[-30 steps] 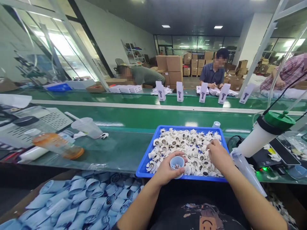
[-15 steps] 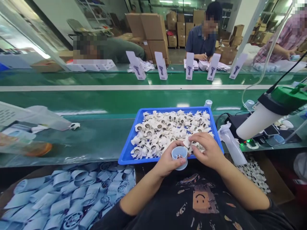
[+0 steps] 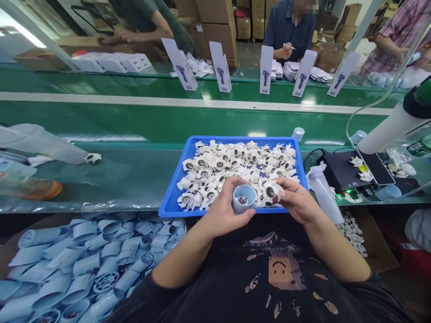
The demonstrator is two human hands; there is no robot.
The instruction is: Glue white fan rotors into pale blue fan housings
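My left hand (image 3: 225,207) is wrapped round a light-blue cylindrical housing (image 3: 243,207), its open end tilted up toward me. Small reddish and metallic parts show inside it. Between the fingers of my right hand (image 3: 298,199) is a white fan impeller (image 3: 271,192), its dark hub turned toward me. The impeller is apart from the housing, a little to its right. Both hands are over the front edge of a blue tray (image 3: 173,197) heaped with white impellers (image 3: 218,172).
Light-blue housings (image 3: 81,264) fill a box at lower left. Right of the tray are a plastic sleeve (image 3: 325,195), a black device (image 3: 340,170) and a white cylinder (image 3: 387,128). Printed cartons (image 3: 266,71) stand along the green belt (image 3: 134,119). Co-workers (image 3: 289,29) are across it.
My right hand has come up from the tray's impellers with one in its fingers. My left hand still holds the housing. The view has tipped downward, and the co-worker at left has straightened up.
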